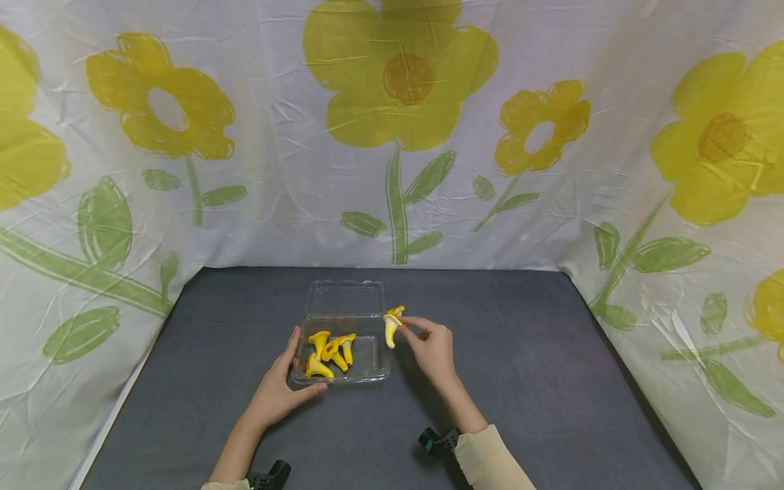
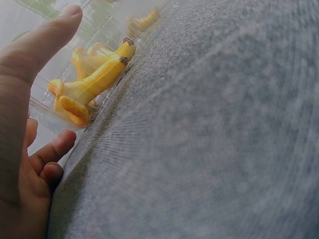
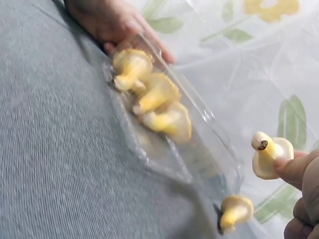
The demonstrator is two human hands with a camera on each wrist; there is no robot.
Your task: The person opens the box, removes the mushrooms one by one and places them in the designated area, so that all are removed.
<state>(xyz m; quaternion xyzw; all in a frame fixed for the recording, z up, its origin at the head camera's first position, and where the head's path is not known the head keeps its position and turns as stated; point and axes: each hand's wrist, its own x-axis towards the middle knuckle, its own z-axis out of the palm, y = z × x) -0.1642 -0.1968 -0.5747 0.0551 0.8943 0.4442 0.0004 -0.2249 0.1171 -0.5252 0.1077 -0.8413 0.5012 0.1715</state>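
Observation:
A clear plastic box point(image 1: 370, 376) stands on the table, with several yellow mushrooms point(image 1: 318, 367) lying in its left half. My left hand point(image 1: 278, 388) rests at the box's near left corner, the thumb along the front and the fingers against the left side. Just off the box's right side, my right hand point(image 1: 431, 348) pinches a yellow mushroom point(image 1: 390, 331) between thumb and fingertips. In the right wrist view that mushroom point(image 3: 270, 158) has a pale cap and a dark stem end. Another mushroom point(image 3: 235, 211) lies on the table beside the box.
The box's hinged lid point(image 1: 346, 298) is folded back, away from me. Dark grey cloth covers the table point(image 1: 520, 354). White sheets point(image 1: 275, 204) printed with yellow flowers hang at the back and both sides. Each wrist wears a small black device point(image 1: 437, 441).

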